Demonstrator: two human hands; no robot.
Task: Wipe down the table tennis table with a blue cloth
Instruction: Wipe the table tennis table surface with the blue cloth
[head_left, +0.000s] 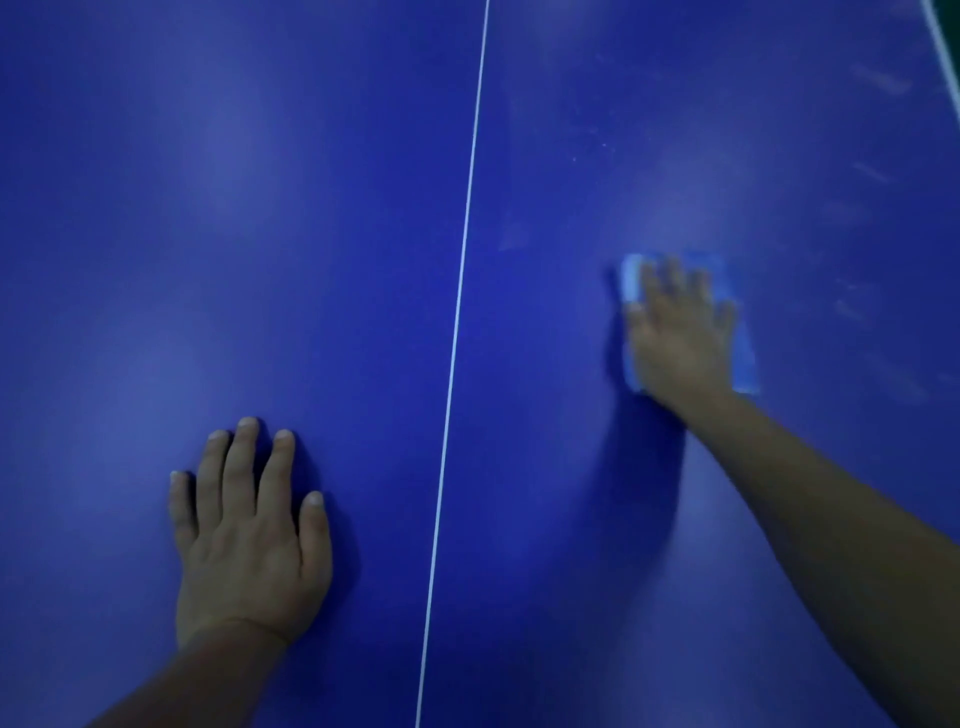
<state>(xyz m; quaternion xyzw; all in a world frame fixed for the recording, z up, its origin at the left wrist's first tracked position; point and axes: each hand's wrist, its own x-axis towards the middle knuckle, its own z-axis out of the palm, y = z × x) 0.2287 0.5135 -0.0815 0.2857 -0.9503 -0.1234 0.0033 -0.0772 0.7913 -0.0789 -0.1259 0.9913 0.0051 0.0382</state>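
The left hand (244, 535) lies flat on the blue table (208, 208), palm down. Its fingers are straight and a little spread, and it holds nothing. Just to its right a thin white line (457, 312) runs up the middle of the table. On the other side of the line, farther up, the right hand (678, 338) presses flat on the blue cloth (745, 358). Its fingers are straight and spread on top of the cloth, not curled round it. The cloth lies flat on the table under that hand and peeks out at the top and on both sides. Pale smudges (883, 80) show on the table farther right.
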